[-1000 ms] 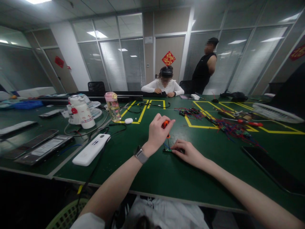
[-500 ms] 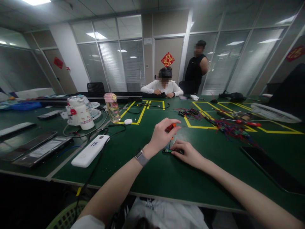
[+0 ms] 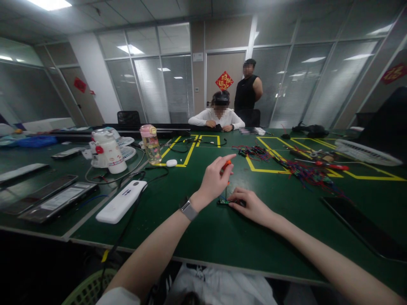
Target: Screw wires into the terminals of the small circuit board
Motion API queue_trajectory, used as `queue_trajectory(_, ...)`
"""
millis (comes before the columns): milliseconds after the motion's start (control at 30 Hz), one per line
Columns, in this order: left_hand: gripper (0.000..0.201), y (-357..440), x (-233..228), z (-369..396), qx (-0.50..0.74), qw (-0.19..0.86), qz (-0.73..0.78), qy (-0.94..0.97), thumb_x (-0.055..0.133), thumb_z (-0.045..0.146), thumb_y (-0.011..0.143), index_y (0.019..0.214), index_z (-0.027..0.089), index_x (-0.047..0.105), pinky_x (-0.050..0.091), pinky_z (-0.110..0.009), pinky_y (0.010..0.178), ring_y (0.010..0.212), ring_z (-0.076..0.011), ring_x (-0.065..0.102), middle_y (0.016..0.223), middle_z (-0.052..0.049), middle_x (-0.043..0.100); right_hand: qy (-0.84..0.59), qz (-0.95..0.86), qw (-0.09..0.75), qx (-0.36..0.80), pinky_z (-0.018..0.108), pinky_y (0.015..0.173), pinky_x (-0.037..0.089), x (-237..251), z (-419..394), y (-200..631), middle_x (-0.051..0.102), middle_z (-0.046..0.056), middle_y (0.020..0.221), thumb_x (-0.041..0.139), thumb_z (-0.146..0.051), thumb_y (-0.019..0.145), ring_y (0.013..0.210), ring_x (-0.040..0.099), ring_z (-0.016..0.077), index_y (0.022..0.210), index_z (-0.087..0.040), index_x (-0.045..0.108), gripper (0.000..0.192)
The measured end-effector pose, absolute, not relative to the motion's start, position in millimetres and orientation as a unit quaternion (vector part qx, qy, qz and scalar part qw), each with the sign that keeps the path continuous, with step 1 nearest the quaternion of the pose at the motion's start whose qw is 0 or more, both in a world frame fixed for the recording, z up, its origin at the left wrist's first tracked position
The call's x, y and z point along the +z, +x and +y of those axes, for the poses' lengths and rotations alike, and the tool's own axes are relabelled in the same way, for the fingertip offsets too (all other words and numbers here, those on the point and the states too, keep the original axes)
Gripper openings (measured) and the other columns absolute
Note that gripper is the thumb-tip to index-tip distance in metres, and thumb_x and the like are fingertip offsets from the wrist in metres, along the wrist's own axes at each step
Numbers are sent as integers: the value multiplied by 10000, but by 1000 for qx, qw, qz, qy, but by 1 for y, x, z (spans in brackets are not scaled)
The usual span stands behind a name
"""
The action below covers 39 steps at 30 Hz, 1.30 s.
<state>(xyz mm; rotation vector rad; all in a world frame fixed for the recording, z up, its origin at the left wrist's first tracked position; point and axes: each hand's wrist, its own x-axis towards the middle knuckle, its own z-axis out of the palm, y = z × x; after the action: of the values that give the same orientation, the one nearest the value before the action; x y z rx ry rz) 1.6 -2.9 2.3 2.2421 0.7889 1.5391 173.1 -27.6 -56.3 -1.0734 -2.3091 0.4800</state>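
Observation:
My left hand (image 3: 215, 178), wearing a watch on its wrist, is closed round the orange handle of a small screwdriver (image 3: 227, 164). Its thin shaft points down, nearly upright, at a small green circuit board (image 3: 224, 202) on the table. Whether the tip touches the board is too small to tell. My right hand (image 3: 249, 204) rests on the table, thumb and fingers pinching the board's right end. A dark part beside the board is mostly covered by those fingers.
Bundled red and blue wires (image 3: 254, 151) and a red-handled screwdriver (image 3: 330, 165) lie to the right. A dark slab (image 3: 362, 228) sits nearer. Leftward are a white power bank (image 3: 122, 201), cables, a pink-lidded bottle (image 3: 150, 144) and a white cup (image 3: 111, 152). A person (image 3: 219, 114) sits opposite.
My left fingers have shifted round the screwdriver handle, which now stands more upright. My right hand and the board have stayed put. The standing person in the background has moved left.

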Motion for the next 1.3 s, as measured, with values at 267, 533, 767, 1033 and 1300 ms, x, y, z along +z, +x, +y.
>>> queue_trajectory(267,200,-2,5,-3,566,47,311,762,571,351,890,812,171,613,453,-255,712,735,-134,560,793,-13,597,-403,-859,267,171,286,713,489,-55,-28,173,601,51,855,572,-234,870,743,592,161,903,-170,705,151)
queue_trajectory(533,332,4,-5,-5,551,170,281,767,323,268,989,1266,206,494,503,-230,666,730,-111,618,1013,-51,622,-401,-859,265,177,286,712,496,-54,-29,173,601,55,868,570,-249,873,742,592,161,907,-175,705,158)
queue_trajectory(767,229,3,-1,-3,554,44,323,766,616,362,860,1028,207,620,474,-247,683,733,-132,566,892,-19,606,-403,-858,267,173,291,710,492,-55,-29,172,597,52,858,572,-231,868,740,587,162,905,-172,706,151)
queue_trajectory(1033,300,-3,2,-7,570,56,310,759,339,283,985,910,168,606,461,-248,694,732,-130,579,809,-28,600,-404,-859,263,172,285,715,488,-54,-29,173,593,50,851,570,-234,871,745,589,162,899,-171,703,150)
queue_trajectory(1300,228,2,1,-4,572,73,300,760,473,291,944,1086,198,626,473,-231,653,696,-113,575,875,-32,614,-400,-860,267,169,288,712,487,-55,-28,172,602,50,846,570,-236,872,744,591,165,902,-180,705,149)
